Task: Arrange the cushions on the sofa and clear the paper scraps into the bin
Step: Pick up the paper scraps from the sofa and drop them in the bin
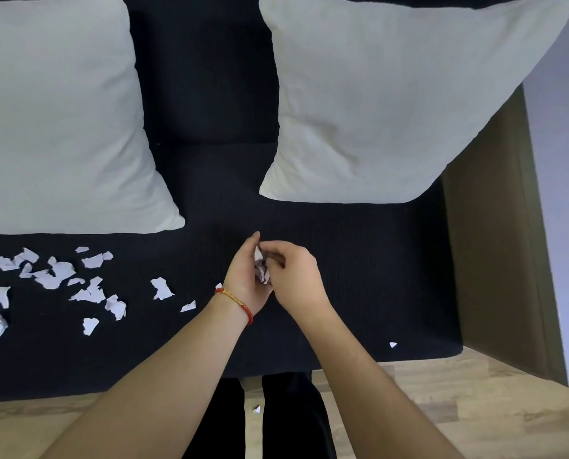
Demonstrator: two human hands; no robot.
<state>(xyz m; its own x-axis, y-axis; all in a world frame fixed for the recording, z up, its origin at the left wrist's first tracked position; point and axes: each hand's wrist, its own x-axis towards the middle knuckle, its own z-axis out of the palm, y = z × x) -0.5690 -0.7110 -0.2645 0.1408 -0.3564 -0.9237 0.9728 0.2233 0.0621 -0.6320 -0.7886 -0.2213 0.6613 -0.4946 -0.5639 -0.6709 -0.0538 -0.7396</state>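
Light wood-plank floor [475, 412] along the bottom, pale and grainy. At the right, a brown wooden side panel [495, 233] standing upright beside the seat. Beyond it, a plain pale lilac wall [561, 160]. Even, soft indoor light, no hard shadows.

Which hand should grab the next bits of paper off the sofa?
Probably the right hand. The left hand is cupped around the gathered scraps, so it serves as the holder, and the right hand's fingers are at that bundle. However, most loose scraps lie to the left, so the right must reach across.
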